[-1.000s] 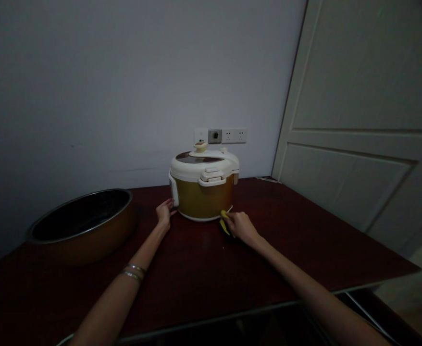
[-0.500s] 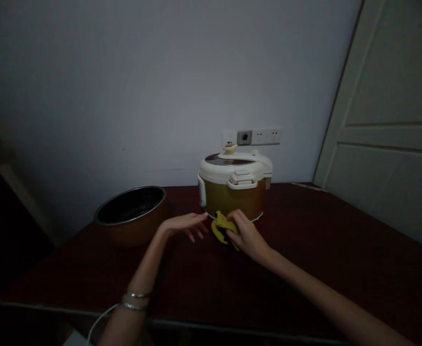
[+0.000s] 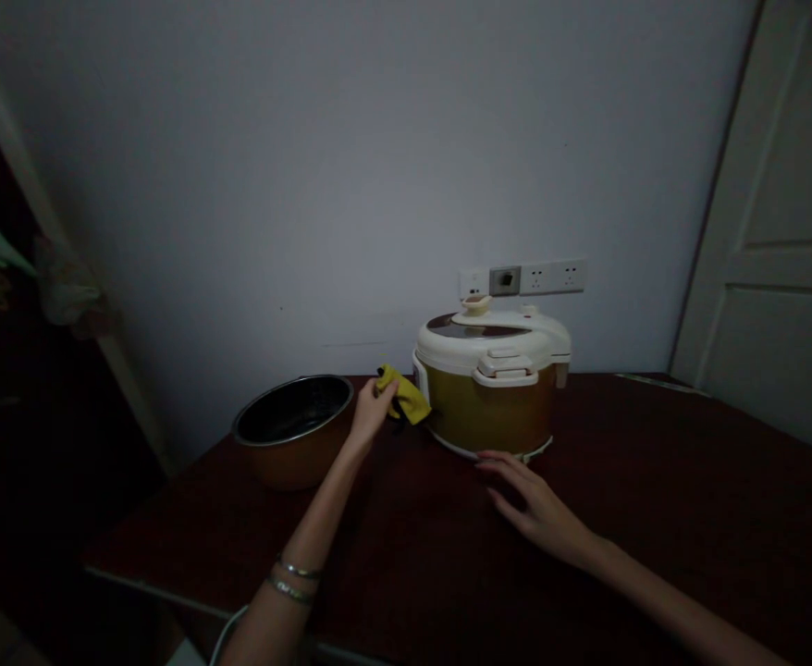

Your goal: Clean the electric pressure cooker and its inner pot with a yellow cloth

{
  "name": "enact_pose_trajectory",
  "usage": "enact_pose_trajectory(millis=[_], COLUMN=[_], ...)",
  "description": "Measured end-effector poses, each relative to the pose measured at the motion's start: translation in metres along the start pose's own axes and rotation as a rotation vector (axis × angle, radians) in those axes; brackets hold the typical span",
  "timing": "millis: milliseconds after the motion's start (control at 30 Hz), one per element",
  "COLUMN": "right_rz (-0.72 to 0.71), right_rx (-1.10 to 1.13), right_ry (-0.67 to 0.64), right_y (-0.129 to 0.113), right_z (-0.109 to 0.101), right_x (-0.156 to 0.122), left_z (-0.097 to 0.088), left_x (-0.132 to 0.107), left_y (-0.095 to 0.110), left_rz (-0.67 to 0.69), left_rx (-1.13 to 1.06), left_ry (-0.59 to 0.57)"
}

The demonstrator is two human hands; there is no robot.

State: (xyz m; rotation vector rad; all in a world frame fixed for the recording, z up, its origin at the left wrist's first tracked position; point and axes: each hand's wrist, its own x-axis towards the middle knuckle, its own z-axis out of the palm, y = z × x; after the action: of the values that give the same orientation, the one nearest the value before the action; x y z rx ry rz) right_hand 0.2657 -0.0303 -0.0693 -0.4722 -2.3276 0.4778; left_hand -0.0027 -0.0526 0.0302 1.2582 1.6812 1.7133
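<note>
My left hand [image 3: 373,409] is closed on a yellow cloth [image 3: 406,398] with dark patches, held up between the inner pot and the cooker. Just right of the cloth stands an electric pressure cooker [image 3: 482,402], its white lid on and its body golden. My right hand [image 3: 535,509] is open, fingers loosely spread, close to the front of the cooker's base; whether the fingertips touch it I cannot tell. To the left of my left hand sits the inner pot [image 3: 295,453], orange-brown outside and dark inside, with a shiny rim.
Both vessels stand on a dark red table [image 3: 434,573]. Behind the cooker, wall sockets [image 3: 545,276] line the pale wall. A white door [image 3: 787,333] is at the right. A pale cable [image 3: 229,634] hangs near the table's front edge.
The yellow cloth has passed from my right hand to my left and moved up and left. My right hand has let go and opened. The view has shifted left.
</note>
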Motion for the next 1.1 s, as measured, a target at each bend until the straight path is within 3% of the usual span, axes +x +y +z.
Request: enact_pose_trajectory(millis=[100,200,333,400,467,567,700,800,900,1000,1100], right_rz=[0.058,0.085,0.099,0.085,0.071,0.072,0.084,0.081,0.074,0.076,0.077], right_rx=[-0.008,0.0,-0.005,0.001,0.013,0.027,0.034,0.033,0.04,0.053,0.049], right_ry=[0.029,0.052,0.055,0.022,-0.004,-0.015,-0.024,-0.012,0.007,0.019,0.034], right_y=[0.016,0.022,0.019,0.016,0.014,0.01,0.003,-0.003,-0.005,-0.005,-0.004], right_z=[-0.007,-0.013,-0.015,-0.014,-0.013,-0.011,-0.011,-0.012,-0.014,-0.015,-0.014], right_x=[-0.018,-0.032,-0.041,-0.041,-0.04,-0.04,-0.04,-0.039,-0.038,-0.038,-0.038], left_z=[0.007,0.033,0.069,0.075,0.074,0.066,0.07,0.08,0.079,0.064,0.046], left_x=[0.021,0.021,-0.004,-0.015,-0.02,-0.015,0.001,0.007,0.011,0.011,0.008], left_y=[0.035,0.042,-0.005,-0.03,-0.039,-0.017,0.028,0.024,-0.01,-0.046,-0.063], left_rz=[0.225,0.443,0.316,0.26,0.259,0.344,0.527,0.775,1.157,1.541,1.727], left_rx=[0.157,0.373,0.586,0.664,0.757,0.854,0.838,0.859,0.977,1.087,1.121], left_ry=[0.082,0.121,0.102,0.052,0.022,0.042,0.187,0.174,0.072,-0.139,-0.393])
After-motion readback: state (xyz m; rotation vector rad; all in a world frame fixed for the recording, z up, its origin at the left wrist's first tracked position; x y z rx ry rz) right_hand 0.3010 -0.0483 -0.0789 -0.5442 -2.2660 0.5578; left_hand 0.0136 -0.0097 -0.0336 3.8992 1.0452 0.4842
